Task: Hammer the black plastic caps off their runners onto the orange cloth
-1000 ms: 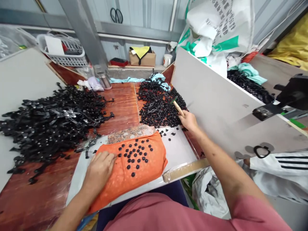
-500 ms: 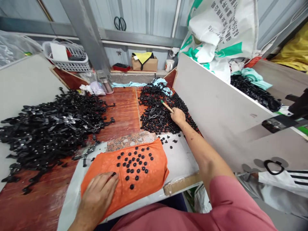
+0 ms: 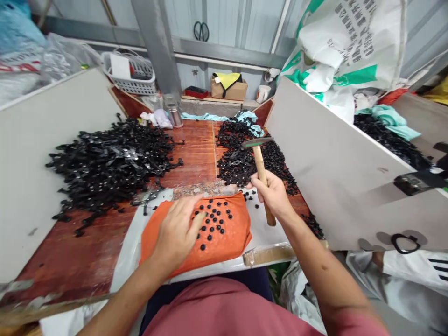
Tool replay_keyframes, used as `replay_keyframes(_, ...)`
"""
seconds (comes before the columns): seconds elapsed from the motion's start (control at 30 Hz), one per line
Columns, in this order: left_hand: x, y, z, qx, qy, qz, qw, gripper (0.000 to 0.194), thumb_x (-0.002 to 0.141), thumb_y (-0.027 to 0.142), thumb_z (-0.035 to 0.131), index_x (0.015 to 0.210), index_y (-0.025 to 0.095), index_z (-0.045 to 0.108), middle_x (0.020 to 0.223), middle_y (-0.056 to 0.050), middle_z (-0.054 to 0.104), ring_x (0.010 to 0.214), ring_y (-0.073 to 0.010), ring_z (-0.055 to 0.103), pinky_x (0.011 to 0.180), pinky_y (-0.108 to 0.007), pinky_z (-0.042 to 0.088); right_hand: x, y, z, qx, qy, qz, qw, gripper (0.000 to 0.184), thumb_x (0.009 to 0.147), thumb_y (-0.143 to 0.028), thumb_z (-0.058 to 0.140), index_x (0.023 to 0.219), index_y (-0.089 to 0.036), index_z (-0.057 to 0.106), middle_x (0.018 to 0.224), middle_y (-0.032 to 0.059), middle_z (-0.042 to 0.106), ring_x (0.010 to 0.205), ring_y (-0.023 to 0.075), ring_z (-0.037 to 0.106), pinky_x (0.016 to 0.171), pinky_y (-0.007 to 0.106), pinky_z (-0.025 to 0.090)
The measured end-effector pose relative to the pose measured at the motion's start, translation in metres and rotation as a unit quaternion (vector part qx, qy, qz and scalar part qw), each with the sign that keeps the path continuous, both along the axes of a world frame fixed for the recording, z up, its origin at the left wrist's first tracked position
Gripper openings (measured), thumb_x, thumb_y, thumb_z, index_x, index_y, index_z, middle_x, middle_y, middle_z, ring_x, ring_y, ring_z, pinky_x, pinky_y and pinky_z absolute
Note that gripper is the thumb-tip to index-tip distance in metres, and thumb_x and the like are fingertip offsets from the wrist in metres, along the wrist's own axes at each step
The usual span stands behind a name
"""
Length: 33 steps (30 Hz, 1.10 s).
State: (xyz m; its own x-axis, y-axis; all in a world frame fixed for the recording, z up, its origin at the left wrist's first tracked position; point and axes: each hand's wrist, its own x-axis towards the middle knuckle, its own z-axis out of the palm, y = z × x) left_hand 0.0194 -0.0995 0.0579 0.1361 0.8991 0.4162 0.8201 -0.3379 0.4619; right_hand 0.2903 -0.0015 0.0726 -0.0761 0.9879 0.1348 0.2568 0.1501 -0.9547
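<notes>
My right hand (image 3: 275, 193) is wrapped around the wooden handle of a hammer (image 3: 259, 161), held raised with its head up. Behind it lies a heap of small black parts (image 3: 234, 170) on the reddish wooden table. My left hand (image 3: 177, 233) is over the left part of an orange cloth-covered pad (image 3: 229, 247), its fingers stretched out and the thumb apart. Several round black button-like pieces (image 3: 212, 229) are scattered on the pad beside the thumb. Whether the left fingertips touch any of them cannot be made out.
A large pile of black jointed strips (image 3: 119, 163) lies at the left. Pale boards (image 3: 336, 177) wall in both sides. At the back stand a metal flask (image 3: 174, 114), a cardboard box (image 3: 238, 91), a mug (image 3: 263, 94) and a grey basket (image 3: 135, 79). Scissors (image 3: 201, 31) hang above.
My right hand has drawn back toward me from the small-parts heap, with the hammer now upright. My left hand has moved forward across the pad and spread its fingers. The view has shifted left.
</notes>
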Motion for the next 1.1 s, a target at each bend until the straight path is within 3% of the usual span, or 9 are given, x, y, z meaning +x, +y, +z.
replay_keyframes(0.1, 0.022, 0.008, 0.021, 0.002, 0.009, 0.012, 1.0, 0.038, 0.103, 0.035, 0.047, 0.137, 0.022, 0.059, 0.14, -0.011, 0.066, 0.135, -0.029, 0.056, 0.121, -0.05, 0.037, -0.031, -0.047, -0.007, 0.024, 0.014, 0.036, 0.999, 0.015, 0.092, -0.038, 0.065, 0.094, -0.023, 0.063, 0.082, -0.0003, 0.073, 0.059, 0.0132, 0.057, 0.057, 0.025, 0.046)
replay_keyframes(0.2, 0.034, 0.005, 0.025, -0.037, 0.007, -0.011, 0.999, 0.031, 0.103, 0.03, 0.045, 0.126, 0.022, 0.066, 0.13, -0.009, 0.072, 0.13, -0.0278, 0.059, 0.125, -0.054, 0.027, -0.06, -0.08, -0.019, 0.037, -0.011, 0.063, 0.997, 0.011, 0.093, -0.034, 0.064, 0.093, -0.023, 0.066, 0.084, 0.0005, 0.072, 0.077, 0.018, 0.066, 0.073, 0.029, 0.053)
replay_keyframes(0.3, 0.025, -0.007, 0.015, -0.129, -0.048, -0.035, 0.99, 0.033, 0.105, 0.027, 0.036, 0.11, 0.021, 0.069, 0.106, -0.008, 0.078, 0.103, -0.0228, 0.069, 0.115, -0.046, 0.041, -0.081, -0.099, -0.027, 0.017, -0.003, 0.103, 0.995, 0.012, 0.095, -0.034, 0.061, 0.095, -0.024, 0.067, 0.087, 0.0009, 0.073, 0.079, 0.0188, 0.068, 0.077, 0.03, 0.055)
replay_keyframes(0.37, 0.005, -0.015, 0.005, -0.176, -0.083, -0.007, 0.981, 0.036, 0.105, 0.032, 0.033, 0.106, 0.02, 0.067, 0.102, -0.008, 0.078, 0.096, -0.0222, 0.07, 0.099, -0.038, 0.05, -0.085, -0.106, -0.029, 0.003, 0.007, 0.13, 0.992, 0.015, 0.095, -0.035, 0.061, 0.101, -0.023, 0.069, 0.093, 0.0019, 0.075, 0.085, 0.0196, 0.07, 0.081, 0.031, 0.056)
replay_keyframes(0.5, -0.056, -0.029, -0.011, -0.222, -0.082, 0.081, 0.968, 0.04, 0.103, 0.04, 0.032, 0.096, 0.021, 0.066, 0.104, -0.008, 0.077, 0.098, -0.0232, 0.07, 0.09, -0.034, 0.05, -0.063, -0.115, -0.035, -0.027, -0.031, 0.123, 0.992, 0.026, 0.099, -0.04, 0.058, 0.115, -0.022, 0.069, 0.105, 0.0046, 0.074, 0.096, 0.0219, 0.069, 0.087, 0.031, 0.055)
replay_keyframes(0.63, -0.089, -0.035, -0.027, -0.283, -0.026, 0.052, 0.957, 0.04, 0.101, 0.04, 0.032, 0.083, 0.023, 0.063, 0.093, -0.005, 0.076, 0.092, -0.0219, 0.07, 0.085, -0.032, 0.05, -0.029, -0.125, -0.05, -0.089, -0.089, 0.122, 0.985, 0.036, 0.104, -0.045, 0.05, 0.128, -0.023, 0.066, 0.083, 0.0009, 0.067, 0.075, 0.0189, 0.065, 0.068, 0.028, 0.054)
replay_keyframes(0.77, -0.083, -0.032, -0.042, -0.287, 0.03, 0.03, 0.957, 0.038, 0.101, 0.035, 0.032, 0.081, 0.023, 0.062, 0.088, -0.006, 0.075, 0.087, -0.0221, 0.07, 0.082, -0.032, 0.049, -0.015, -0.139, -0.063, -0.091, -0.123, 0.131, 0.979, 0.047, 0.106, -0.046, 0.043, 0.145, -0.026, 0.06, 0.074, 0.0003, 0.064, 0.064, 0.0194, 0.063, 0.058, 0.028, 0.053)
replay_keyframes(1.0, -0.071, -0.025, -0.045, -0.289, 0.091, 0.003, 0.953, 0.036, 0.103, 0.031, 0.034, 0.085, 0.022, 0.065, 0.094, -0.006, 0.077, 0.093, -0.0231, 0.071, 0.083, -0.033, 0.045, -0.016, -0.148, -0.066, -0.055, -0.184, 0.151, 0.97, 0.05, 0.108, -0.042, 0.04, 0.155, -0.034, 0.052, 0.085, 0.0025, 0.075, 0.077, 0.0241, 0.074, 0.065, 0.032, 0.061)
replay_keyframes(1.1, -0.071, -0.024, -0.043, -0.292, 0.12, 0.003, 0.949, 0.037, 0.104, 0.029, 0.033, 0.088, 0.021, 0.066, 0.096, -0.007, 0.078, 0.096, -0.0239, 0.071, 0.087, -0.034, 0.044, -0.016, -0.147, -0.069, -0.055, -0.199, 0.154, 0.966, 0.048, 0.108, -0.041, 0.041, 0.154, -0.033, 0.054, 0.102, 0.0035, 0.079, 0.094, 0.0256, 0.077, 0.077, 0.034, 0.063)
